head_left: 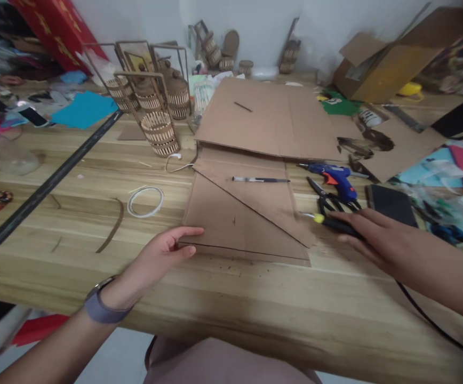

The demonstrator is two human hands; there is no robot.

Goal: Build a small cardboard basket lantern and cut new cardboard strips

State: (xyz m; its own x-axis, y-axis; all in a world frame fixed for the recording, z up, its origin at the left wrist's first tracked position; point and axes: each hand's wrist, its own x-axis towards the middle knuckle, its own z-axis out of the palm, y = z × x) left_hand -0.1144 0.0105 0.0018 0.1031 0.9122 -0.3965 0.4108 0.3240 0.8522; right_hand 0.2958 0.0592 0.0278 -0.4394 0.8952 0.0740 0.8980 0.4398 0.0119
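A cardboard sheet lies on the wooden table, crossed by a dark diagonal line and another line near its front edge. My left hand is at the sheet's left front corner, thumb and forefinger apart, holding nothing. To the right of the sheet, my right hand is closed round a black-handled tool with a yellow collar and a thin metal tip, which points left toward the cardboard. A pen rests across the sheet's upper part. Behind it lies a larger cardboard piece with a thin dark strip on it.
A blue glue gun and black scissors lie beyond my right hand. Small woven baskets stand at the back left. A white coil is left of the sheet. A cable trails from the tool. Another person's hand shows far left.
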